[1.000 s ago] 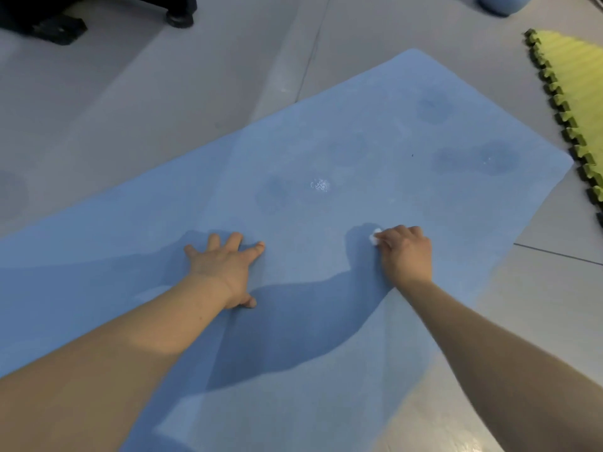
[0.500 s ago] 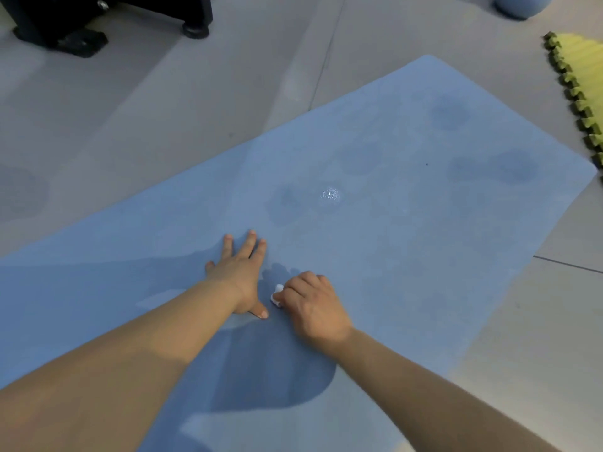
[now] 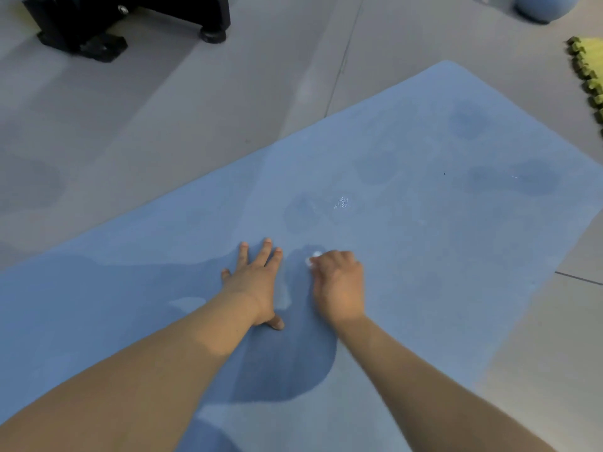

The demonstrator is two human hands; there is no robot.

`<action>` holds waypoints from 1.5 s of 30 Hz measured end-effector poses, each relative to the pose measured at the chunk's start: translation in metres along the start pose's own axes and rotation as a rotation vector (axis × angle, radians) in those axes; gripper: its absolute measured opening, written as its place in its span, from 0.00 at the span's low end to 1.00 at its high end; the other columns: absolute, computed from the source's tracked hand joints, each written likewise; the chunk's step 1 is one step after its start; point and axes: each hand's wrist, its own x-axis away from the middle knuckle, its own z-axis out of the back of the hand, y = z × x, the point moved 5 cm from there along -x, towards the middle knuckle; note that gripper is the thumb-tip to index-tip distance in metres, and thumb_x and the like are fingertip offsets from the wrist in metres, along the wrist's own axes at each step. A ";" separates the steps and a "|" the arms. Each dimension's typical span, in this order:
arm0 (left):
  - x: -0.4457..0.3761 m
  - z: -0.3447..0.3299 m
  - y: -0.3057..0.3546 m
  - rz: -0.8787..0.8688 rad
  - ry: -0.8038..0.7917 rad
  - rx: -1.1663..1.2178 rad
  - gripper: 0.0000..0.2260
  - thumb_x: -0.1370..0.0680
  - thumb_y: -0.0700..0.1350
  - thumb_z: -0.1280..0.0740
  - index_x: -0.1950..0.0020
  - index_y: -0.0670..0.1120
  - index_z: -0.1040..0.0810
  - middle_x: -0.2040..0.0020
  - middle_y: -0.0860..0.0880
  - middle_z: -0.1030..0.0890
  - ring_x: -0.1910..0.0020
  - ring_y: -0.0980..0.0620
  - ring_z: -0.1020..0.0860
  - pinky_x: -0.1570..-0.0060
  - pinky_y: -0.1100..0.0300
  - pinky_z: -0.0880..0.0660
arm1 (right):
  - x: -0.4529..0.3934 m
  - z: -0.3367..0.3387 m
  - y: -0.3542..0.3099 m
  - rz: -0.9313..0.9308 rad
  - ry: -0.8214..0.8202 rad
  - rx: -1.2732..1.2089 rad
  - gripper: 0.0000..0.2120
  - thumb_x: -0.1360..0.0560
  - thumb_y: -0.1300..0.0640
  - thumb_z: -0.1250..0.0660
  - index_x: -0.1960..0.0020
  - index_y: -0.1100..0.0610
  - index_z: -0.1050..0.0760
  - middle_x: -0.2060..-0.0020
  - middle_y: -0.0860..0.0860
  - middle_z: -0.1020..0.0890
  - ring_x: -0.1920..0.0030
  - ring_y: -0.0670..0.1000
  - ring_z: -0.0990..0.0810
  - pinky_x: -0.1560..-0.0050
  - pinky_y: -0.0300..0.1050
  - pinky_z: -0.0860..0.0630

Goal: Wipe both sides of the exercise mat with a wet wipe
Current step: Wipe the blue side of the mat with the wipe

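- Head view: I'm kneeling over the blue exercise mat (image 3: 408, 272), which is lying flat on the floor (image 3: 195, 125) with its long axis running from lower left to upper right.
- My right hand (image 3: 339, 285) is curling its fingers round a small bunched wet wipe (image 3: 312, 257); only a white bit is showing at the fingertips, and it's pressing on the mat just beyond the knuckles.
- My left hand (image 3: 257, 278) is lying flat, fingers straight and spread, palm pressing on the mat and holding nothing; it's sitting just beside the right hand, on its left.
- Key relation: most of the unshadowed mat is lying ahead and to the right of the wipe, so I'm judging the right hand to be the one doing the stroking, with the left bracing.
- Darker damp-looking patches and a shiny wet spot (image 3: 342, 202) are showing further up the mat, beyond both hands.
- Room: the mat's far corner and right edge are well apart from the wipe; nothing is lying on the mat in the stroke path.
- Off the mat: black equipment base (image 3: 124, 21) far upper left, a blue ball (image 3: 543, 6) at the top edge, a yellow foam tile (image 3: 590, 63) near the right edge.
- Judgement: I'm working the top face; the underside isn't visible, so the flip is not yet done.
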 end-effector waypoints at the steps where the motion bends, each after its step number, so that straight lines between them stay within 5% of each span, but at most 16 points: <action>1: 0.000 -0.001 0.000 -0.001 0.001 0.006 0.65 0.38 0.61 0.18 0.19 0.53 0.64 0.21 0.57 0.71 0.21 0.40 0.67 0.27 0.31 0.44 | 0.008 -0.006 -0.020 0.075 -0.039 -0.016 0.06 0.26 0.56 0.35 0.55 0.50 0.19 0.60 0.47 0.19 0.57 0.56 0.24 0.60 0.46 0.33; 3: -0.001 -0.002 0.000 0.001 0.001 0.014 0.65 0.38 0.61 0.18 0.19 0.53 0.64 0.22 0.58 0.72 0.21 0.41 0.67 0.27 0.32 0.44 | 0.013 -0.011 -0.038 0.221 -0.065 -0.038 0.04 0.26 0.57 0.33 0.55 0.49 0.21 0.61 0.45 0.22 0.57 0.53 0.26 0.58 0.44 0.40; 7: -0.001 -0.003 0.000 0.006 0.007 0.030 0.65 0.37 0.59 0.18 0.19 0.54 0.65 0.22 0.58 0.72 0.21 0.41 0.68 0.27 0.32 0.46 | -0.017 -0.005 -0.009 0.475 -0.075 0.078 0.03 0.25 0.56 0.32 0.55 0.48 0.20 0.62 0.47 0.22 0.58 0.54 0.27 0.59 0.46 0.38; 10: 0.000 -0.004 0.000 -0.006 0.012 0.032 0.64 0.37 0.59 0.18 0.18 0.53 0.63 0.21 0.57 0.71 0.21 0.41 0.68 0.27 0.31 0.46 | -0.064 0.018 0.057 0.197 0.049 0.163 0.06 0.27 0.56 0.31 0.55 0.48 0.18 0.61 0.49 0.19 0.58 0.58 0.24 0.60 0.46 0.36; 14: 0.001 -0.002 0.000 -0.003 0.015 0.027 0.64 0.37 0.59 0.18 0.19 0.53 0.63 0.21 0.57 0.70 0.21 0.40 0.67 0.27 0.31 0.46 | -0.089 0.029 0.102 -0.173 -0.068 0.217 0.09 0.21 0.55 0.36 0.49 0.49 0.17 0.53 0.50 0.20 0.47 0.59 0.28 0.50 0.51 0.37; 21: 0.003 0.000 0.000 0.007 0.004 0.028 0.64 0.37 0.60 0.18 0.18 0.54 0.64 0.21 0.58 0.71 0.21 0.40 0.67 0.28 0.31 0.45 | -0.081 0.025 0.073 -0.175 -0.211 0.344 0.16 0.25 0.63 0.41 0.44 0.48 0.21 0.48 0.50 0.23 0.45 0.57 0.30 0.49 0.48 0.37; 25: 0.001 0.004 0.003 0.015 -0.016 0.004 0.65 0.38 0.61 0.18 0.19 0.55 0.64 0.21 0.58 0.70 0.21 0.40 0.66 0.28 0.31 0.43 | -0.055 0.044 0.042 -0.026 -0.106 0.314 0.17 0.26 0.61 0.35 0.39 0.49 0.22 0.50 0.51 0.19 0.47 0.59 0.26 0.50 0.51 0.34; 28: 0.004 0.003 0.002 0.012 -0.025 -0.022 0.63 0.36 0.62 0.20 0.19 0.54 0.65 0.21 0.57 0.70 0.21 0.39 0.66 0.28 0.31 0.44 | -0.017 0.058 0.015 0.069 -0.042 0.260 0.11 0.31 0.61 0.28 0.49 0.51 0.18 0.60 0.50 0.18 0.55 0.58 0.22 0.56 0.49 0.31; 31: 0.024 -0.002 0.000 0.010 0.037 -0.078 0.52 0.28 0.63 0.27 0.18 0.51 0.59 0.18 0.52 0.64 0.20 0.39 0.61 0.28 0.32 0.42 | 0.017 0.080 -0.014 0.164 -0.035 0.233 0.05 0.31 0.58 0.28 0.56 0.50 0.18 0.63 0.47 0.19 0.57 0.56 0.23 0.59 0.49 0.30; 34: 0.074 -0.020 0.010 -0.057 0.228 -0.104 0.27 0.22 0.50 0.38 0.23 0.47 0.38 0.22 0.47 0.42 0.20 0.42 0.46 0.28 0.37 0.38 | 0.035 0.107 -0.029 0.173 -0.021 0.165 0.04 0.28 0.54 0.30 0.54 0.49 0.18 0.59 0.46 0.19 0.55 0.55 0.23 0.57 0.49 0.29; 38: 0.143 -0.021 0.018 -0.124 0.320 0.509 0.21 0.20 0.54 0.36 0.29 0.51 0.30 0.34 0.51 0.25 0.33 0.50 0.27 0.35 0.57 0.30 | 0.046 0.145 -0.053 -0.029 -0.220 -0.040 0.07 0.24 0.45 0.33 0.51 0.45 0.19 0.56 0.44 0.20 0.53 0.49 0.24 0.52 0.47 0.27; 41: 0.178 0.025 0.016 -0.125 0.316 0.916 0.17 0.22 0.53 0.30 0.35 0.55 0.28 0.44 0.55 0.21 0.44 0.54 0.22 0.45 0.61 0.27 | 0.049 0.178 -0.095 -0.194 -0.357 -0.324 0.09 0.26 0.43 0.30 0.57 0.48 0.20 0.64 0.43 0.19 0.63 0.40 0.24 0.60 0.39 0.28; 45: 0.223 0.099 0.015 -0.227 0.355 1.224 0.13 0.21 0.45 0.29 0.37 0.49 0.23 0.46 0.49 0.18 0.47 0.48 0.19 0.51 0.59 0.25 | 0.036 0.232 -0.154 -0.268 -0.379 -0.562 0.04 0.23 0.55 0.30 0.52 0.56 0.20 0.64 0.46 0.19 0.70 0.36 0.25 0.66 0.33 0.30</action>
